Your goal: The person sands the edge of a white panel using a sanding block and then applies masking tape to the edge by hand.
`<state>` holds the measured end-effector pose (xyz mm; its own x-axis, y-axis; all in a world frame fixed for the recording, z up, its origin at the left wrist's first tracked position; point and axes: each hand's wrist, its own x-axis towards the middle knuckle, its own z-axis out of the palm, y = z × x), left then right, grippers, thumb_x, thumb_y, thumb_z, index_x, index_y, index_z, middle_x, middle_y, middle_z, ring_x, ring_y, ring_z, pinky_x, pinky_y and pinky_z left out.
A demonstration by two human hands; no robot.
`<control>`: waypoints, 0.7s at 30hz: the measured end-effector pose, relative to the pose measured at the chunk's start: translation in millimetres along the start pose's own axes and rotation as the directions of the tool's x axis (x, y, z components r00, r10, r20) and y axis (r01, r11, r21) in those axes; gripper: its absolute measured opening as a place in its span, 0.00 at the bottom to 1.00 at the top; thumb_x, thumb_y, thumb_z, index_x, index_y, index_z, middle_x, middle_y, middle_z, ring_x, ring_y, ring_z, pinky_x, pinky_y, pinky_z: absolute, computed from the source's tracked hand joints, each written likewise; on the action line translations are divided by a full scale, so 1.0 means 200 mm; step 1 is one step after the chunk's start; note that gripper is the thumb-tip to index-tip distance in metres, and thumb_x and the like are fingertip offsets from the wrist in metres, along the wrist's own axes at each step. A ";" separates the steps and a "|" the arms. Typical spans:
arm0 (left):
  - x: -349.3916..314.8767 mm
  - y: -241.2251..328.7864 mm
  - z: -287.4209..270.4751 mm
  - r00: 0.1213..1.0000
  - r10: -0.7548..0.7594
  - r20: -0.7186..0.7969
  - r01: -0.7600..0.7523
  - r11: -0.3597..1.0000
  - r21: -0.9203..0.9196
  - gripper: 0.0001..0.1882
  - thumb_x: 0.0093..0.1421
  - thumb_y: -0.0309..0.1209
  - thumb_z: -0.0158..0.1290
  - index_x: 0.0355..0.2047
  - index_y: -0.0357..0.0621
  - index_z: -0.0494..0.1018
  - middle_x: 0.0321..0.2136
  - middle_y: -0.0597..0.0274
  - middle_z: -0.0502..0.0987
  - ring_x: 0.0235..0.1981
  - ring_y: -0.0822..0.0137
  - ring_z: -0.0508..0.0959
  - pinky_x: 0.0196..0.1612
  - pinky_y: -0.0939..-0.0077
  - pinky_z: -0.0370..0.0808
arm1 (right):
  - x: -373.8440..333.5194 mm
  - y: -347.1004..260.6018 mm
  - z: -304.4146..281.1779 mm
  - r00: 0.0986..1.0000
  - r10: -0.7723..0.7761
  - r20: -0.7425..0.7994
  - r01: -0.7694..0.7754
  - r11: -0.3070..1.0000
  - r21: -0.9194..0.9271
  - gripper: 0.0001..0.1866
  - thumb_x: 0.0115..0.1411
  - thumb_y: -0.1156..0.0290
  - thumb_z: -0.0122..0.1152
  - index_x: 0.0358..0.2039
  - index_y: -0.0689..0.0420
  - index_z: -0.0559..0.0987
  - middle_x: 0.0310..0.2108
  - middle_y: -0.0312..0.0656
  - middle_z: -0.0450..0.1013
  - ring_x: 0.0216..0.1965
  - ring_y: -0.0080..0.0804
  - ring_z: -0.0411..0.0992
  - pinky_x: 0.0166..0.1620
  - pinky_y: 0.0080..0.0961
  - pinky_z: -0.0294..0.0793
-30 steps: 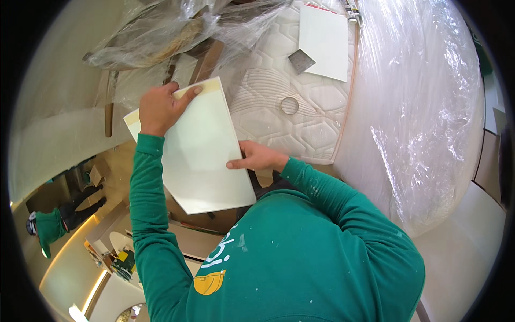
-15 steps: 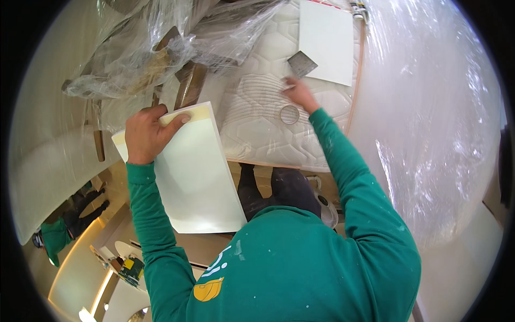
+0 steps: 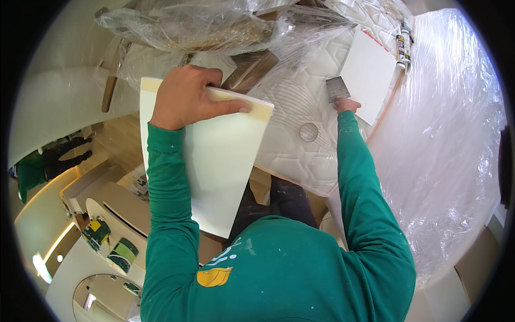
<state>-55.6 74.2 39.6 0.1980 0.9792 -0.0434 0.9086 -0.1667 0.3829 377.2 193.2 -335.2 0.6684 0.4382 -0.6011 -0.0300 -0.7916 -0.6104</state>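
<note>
My left hand [image 3: 188, 96] grips the top edge of a white panel [image 3: 222, 161], thumb on the near face and fingers behind. A pale tan strip runs along that edge, and the panel hangs down in front of me at a tilt. At the far right my right hand [image 3: 347, 105] has its fingers closed at the lower edge of a dark grey square piece [image 3: 337, 88]. That piece lies at the left edge of a white sheet [image 3: 370, 75] on a quilted mattress [image 3: 295, 96]. A ring-shaped roll [image 3: 308, 132], apparently tape, lies left of this hand.
Clear plastic film covers the large surface at right [image 3: 445, 123] and brown furniture [image 3: 252, 67] at the back. Two sealant tubes [image 3: 401, 51] lie beside the white sheet. At lower left, a green bucket [image 3: 123, 253] stands on a pale counter. A mirror [image 3: 48, 161] reflects a person.
The view has swung, shifting the mattress and sheet rightward. My right hand has reached the dark grey square, which still lies by the sheet. My left hand still holds the panel, now at another angle.
</note>
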 end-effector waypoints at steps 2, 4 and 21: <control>-0.02 0.00 0.02 0.999 0.019 -0.038 -0.018 1.000 0.009 0.35 0.40 0.63 0.72 0.20 0.39 0.77 0.15 0.48 0.71 0.19 0.44 0.73 0.26 0.56 0.70 | -0.04 0.03 0.03 1.000 0.000 -0.016 0.001 0.997 0.074 0.41 0.52 0.86 0.73 0.59 0.61 0.56 0.50 0.61 0.74 0.35 0.49 0.82 0.29 0.40 0.87; -0.02 0.00 0.02 0.995 0.041 -0.091 -0.042 0.999 -0.016 0.35 0.41 0.63 0.72 0.21 0.39 0.78 0.15 0.48 0.71 0.20 0.44 0.74 0.26 0.56 0.71 | -0.05 0.05 0.05 0.999 -0.032 -0.034 0.036 0.993 0.114 0.42 0.51 0.88 0.72 0.60 0.61 0.56 0.51 0.61 0.73 0.36 0.49 0.82 0.29 0.40 0.87; -0.04 -0.04 0.05 0.996 0.061 -0.070 -0.064 0.997 -0.044 0.36 0.47 0.66 0.68 0.20 0.40 0.76 0.15 0.50 0.73 0.21 0.45 0.75 0.30 0.56 0.72 | -1.13 -0.26 -0.57 0.303 -0.545 0.782 -0.581 0.545 0.605 0.10 0.72 0.75 0.57 0.52 0.61 0.75 0.47 0.46 0.78 0.47 0.39 0.78 0.48 0.37 0.82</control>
<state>-59.6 66.0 27.2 0.2267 0.9730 0.0444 0.8772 -0.2237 0.4247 312.0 86.8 -108.8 -0.3621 0.8971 -0.2531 -0.8540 -0.4281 -0.2956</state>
